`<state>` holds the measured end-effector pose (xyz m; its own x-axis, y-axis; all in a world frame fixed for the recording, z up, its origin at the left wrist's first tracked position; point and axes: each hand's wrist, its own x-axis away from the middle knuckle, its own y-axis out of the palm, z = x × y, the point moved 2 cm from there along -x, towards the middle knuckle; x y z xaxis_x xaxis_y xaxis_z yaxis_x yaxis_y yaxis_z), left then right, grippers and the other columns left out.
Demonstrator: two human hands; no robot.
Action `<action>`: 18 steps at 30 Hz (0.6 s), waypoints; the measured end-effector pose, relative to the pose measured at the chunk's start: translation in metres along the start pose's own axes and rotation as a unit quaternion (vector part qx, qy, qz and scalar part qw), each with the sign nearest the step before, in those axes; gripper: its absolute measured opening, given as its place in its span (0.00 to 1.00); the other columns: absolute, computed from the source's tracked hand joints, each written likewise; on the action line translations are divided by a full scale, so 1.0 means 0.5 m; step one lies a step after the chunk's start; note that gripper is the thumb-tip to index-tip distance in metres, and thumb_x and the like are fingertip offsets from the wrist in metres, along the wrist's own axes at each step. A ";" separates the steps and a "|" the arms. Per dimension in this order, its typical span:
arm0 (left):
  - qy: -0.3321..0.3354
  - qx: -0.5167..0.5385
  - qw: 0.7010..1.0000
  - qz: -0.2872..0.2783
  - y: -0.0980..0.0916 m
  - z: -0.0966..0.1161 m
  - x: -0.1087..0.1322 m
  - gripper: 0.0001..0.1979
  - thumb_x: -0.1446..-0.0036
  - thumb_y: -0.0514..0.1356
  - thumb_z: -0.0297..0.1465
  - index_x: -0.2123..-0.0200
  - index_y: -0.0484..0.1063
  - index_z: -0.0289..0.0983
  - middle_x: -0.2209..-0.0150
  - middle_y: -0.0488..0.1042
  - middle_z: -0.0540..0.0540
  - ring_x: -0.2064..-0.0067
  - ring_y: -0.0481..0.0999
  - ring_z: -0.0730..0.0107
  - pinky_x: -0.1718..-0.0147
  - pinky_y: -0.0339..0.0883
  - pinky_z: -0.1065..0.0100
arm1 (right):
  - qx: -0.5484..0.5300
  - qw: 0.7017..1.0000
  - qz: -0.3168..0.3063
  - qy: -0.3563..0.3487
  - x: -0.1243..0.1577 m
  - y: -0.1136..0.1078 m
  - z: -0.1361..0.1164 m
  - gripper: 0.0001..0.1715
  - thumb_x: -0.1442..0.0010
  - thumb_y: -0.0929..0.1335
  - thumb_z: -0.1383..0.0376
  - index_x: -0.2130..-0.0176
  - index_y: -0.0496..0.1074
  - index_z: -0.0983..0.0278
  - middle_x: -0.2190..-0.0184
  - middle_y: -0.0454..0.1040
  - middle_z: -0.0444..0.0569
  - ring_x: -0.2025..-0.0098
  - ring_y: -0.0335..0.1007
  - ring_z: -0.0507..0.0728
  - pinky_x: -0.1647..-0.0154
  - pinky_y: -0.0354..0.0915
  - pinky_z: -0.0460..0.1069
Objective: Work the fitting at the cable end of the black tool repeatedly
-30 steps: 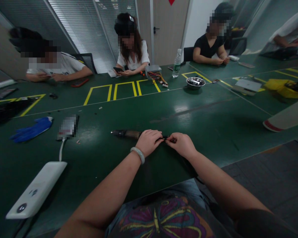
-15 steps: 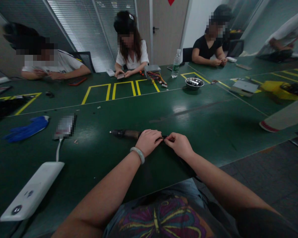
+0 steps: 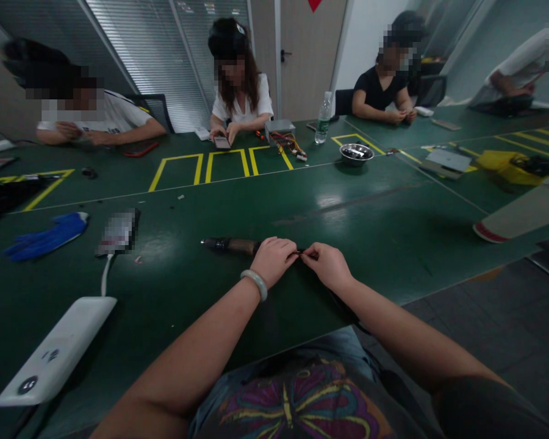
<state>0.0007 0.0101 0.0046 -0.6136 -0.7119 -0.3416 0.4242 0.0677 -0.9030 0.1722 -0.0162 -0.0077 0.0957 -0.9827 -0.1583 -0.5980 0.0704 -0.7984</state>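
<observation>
A dark electric screwdriver [image 3: 242, 246] with a brownish body and a shiny metal tip lies on the green table, tip to the left. My left hand [image 3: 274, 259] is closed over its rear part, the palm hiding that end; a pale bangle circles the wrist. Close beside it, my right hand [image 3: 327, 263] pinches at the tool's tail, thumb and forefinger together on a small dark piece that looks like the cord end. Below my right wrist a black cord [image 3: 345, 308] runs toward the table's near edge.
On the left are a blue glove [image 3: 50, 236], a phone [image 3: 118, 231] and a white power bank [image 3: 57, 350] wired to it. Farther off stand a metal bowl [image 3: 357, 154], a bottle [image 3: 323, 119] and a wired metal box [image 3: 280, 131]. A pale cylinder [image 3: 526, 207] juts in at right. Several people sit opposite.
Both hands stay at the tool's rear end, with only a slight shift of the fingers. The whole view has moved a little. Across the table, a person's held phone is tilted a bit differently.
</observation>
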 end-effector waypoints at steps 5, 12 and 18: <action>-0.007 0.006 1.000 0.000 -0.001 -0.001 0.003 0.03 0.41 0.59 0.30 0.63 0.70 0.41 0.57 0.76 0.48 0.52 0.73 0.64 0.45 0.59 0.56 | 0.142 0.985 0.005 -0.101 -0.004 -0.010 -0.016 0.07 0.39 0.66 0.62 0.67 0.73 0.60 0.64 0.76 0.48 0.61 0.70 0.55 0.58 0.62 0.49; -0.013 0.006 1.000 0.002 0.006 -0.006 0.010 0.06 0.41 0.59 0.31 0.59 0.70 0.40 0.53 0.75 0.47 0.46 0.70 0.63 0.41 0.56 0.54 | 0.163 0.979 -0.003 -0.126 -0.004 -0.006 -0.023 0.06 0.37 0.63 0.63 0.64 0.70 0.61 0.55 0.75 0.48 0.56 0.71 0.56 0.56 0.63 0.49; -0.002 0.008 0.999 0.034 -0.017 0.003 0.015 0.12 0.41 0.60 0.34 0.54 0.69 0.40 0.49 0.73 0.45 0.41 0.66 0.61 0.37 0.49 0.50 | 0.176 0.979 -0.030 -0.101 -0.013 0.003 -0.017 0.03 0.38 0.65 0.64 0.64 0.68 0.61 0.64 0.75 0.48 0.66 0.71 0.55 0.64 0.61 0.48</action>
<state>-0.0067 0.0032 0.0103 -0.5811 -0.7083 -0.4007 0.4751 0.1044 -0.8737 0.1638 -0.0113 -0.0029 0.2989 -0.9354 -0.1889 -0.2782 0.1039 -0.9549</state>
